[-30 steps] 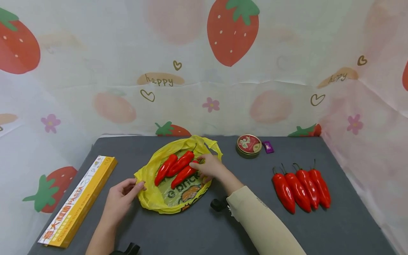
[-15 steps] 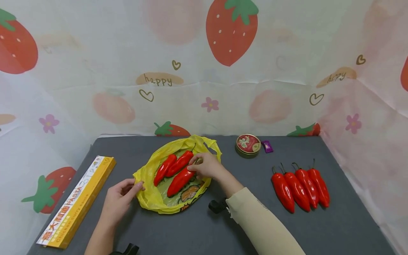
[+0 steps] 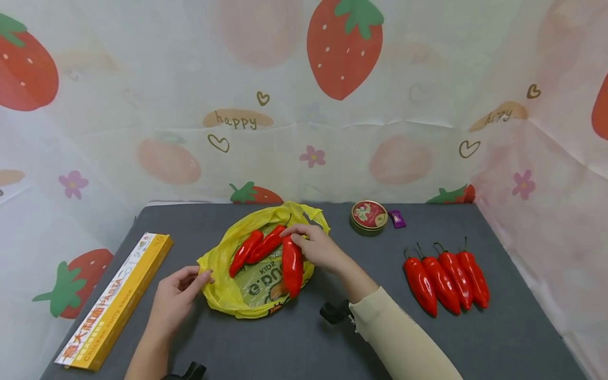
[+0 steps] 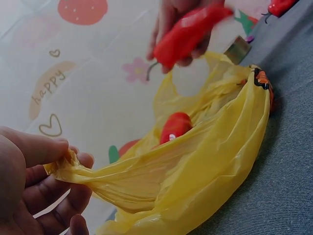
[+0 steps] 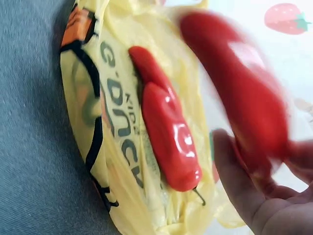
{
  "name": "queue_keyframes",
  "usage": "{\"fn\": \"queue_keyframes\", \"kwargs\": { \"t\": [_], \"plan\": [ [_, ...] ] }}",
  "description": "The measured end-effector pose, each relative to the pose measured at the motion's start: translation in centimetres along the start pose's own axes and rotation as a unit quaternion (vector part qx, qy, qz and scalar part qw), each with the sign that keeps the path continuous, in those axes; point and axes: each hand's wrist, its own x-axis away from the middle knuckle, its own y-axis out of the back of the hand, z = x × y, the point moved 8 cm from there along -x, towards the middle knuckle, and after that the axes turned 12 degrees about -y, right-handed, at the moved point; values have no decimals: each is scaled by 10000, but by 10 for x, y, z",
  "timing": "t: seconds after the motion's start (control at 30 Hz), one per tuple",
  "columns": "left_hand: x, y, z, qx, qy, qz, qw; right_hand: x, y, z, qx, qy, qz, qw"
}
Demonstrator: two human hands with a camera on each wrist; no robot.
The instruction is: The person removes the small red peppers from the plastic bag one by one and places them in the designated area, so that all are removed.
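Observation:
My right hand (image 3: pixel 319 247) pinches a red pepper (image 3: pixel 292 266) near its stem end, holding it above the right part of the open yellow bag (image 3: pixel 216 287). In the right wrist view this pepper (image 5: pixel 239 83) is blurred and lifted clear of the bag. Two other red peppers (image 3: pixel 246 253) (image 3: pixel 268 244) lie inside, touching each other. At the bag's left rim, my left hand (image 3: pixel 178 298) pinches the plastic; the left wrist view shows the bunched edge (image 4: pixel 71 169) between thumb and fingers.
Several red peppers (image 3: pixel 444 284) lie in a row at the right. A round red tin (image 3: pixel 369 217) and a small purple packet (image 3: pixel 397 219) sit at the back. A long yellow pasta box (image 3: pixel 116 303) lies on the left of the grey table (image 3: pixel 266 348).
The pepper in my right hand has come up out of the bag, swinging from slanted to nearly upright, and moved slightly right. My left hand has stayed on the rim.

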Motion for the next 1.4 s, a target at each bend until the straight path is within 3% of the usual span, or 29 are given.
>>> {"fn": "queue_keyframes", "kwargs": {
  "t": [0.27, 0.43, 0.57, 0.67, 0.83, 1.0, 1.2, 1.4],
  "plan": [
    [1, -1, 1, 115, 52, 7, 9999, 21, 9, -1, -919, -201, 158, 9954],
    [1, -2, 0, 87, 30, 0, 10000, 38, 24, -3, -812, 39, 274, 9963],
    [2, -2, -1, 68, 27, -11, 10000, 50, 43, -8, -329, 407, -90, 9986],
    [2, -2, -1, 52, 16, -25, 10000, 57, 57, -12, -287, 408, -396, 9980],
    [2, -2, 1, 47, -16, -51, 10000, 68, 80, -26, -342, -14, -976, 9946],
    [2, -1, 1, 87, 7, -27, 10000, 83, 104, -44, -215, -489, -1606, 9856],
    [1, -1, -2, 84, 27, -30, 10000, 98, 128, -63, -39, -629, -1896, 9798],
    [0, -2, -2, 94, 2, -48, 9999, 109, 146, -83, 601, -587, -1960, 9770]
  ]
}}
